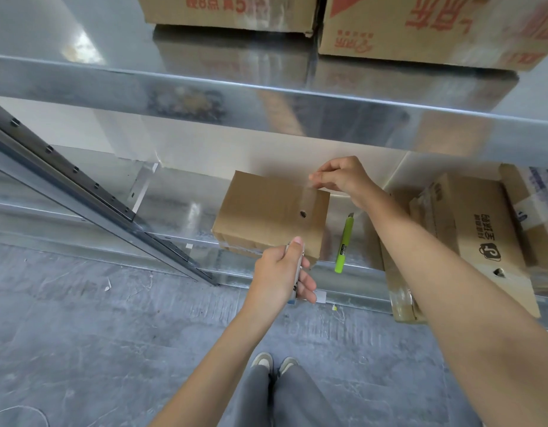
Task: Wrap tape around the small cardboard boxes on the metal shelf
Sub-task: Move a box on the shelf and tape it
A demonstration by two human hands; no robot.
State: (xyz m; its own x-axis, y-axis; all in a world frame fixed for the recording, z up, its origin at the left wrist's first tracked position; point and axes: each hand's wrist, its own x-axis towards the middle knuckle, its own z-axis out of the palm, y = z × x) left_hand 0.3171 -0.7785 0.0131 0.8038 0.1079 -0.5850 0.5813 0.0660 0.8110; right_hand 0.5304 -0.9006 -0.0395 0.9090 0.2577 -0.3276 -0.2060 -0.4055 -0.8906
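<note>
Head view: tape roll (294,272) mostly hidden in left hand (277,272).

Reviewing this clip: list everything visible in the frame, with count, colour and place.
small box: 1, brown, lower shelf centre, hole in its top
tape: clear strip across the box's top
tape roll: 1, seen edge-on, at the box's near edge
knife: 1, green, on the shelf right of the box
printed boxes: several, brown, lower shelf right
large boxes: 2, brown with red print, upper shelf
shelf: silver metal, two tiers
floor: grey
shoes: 2, pale
left hand: grip on the roll
right hand: pinches the tape's end
</note>
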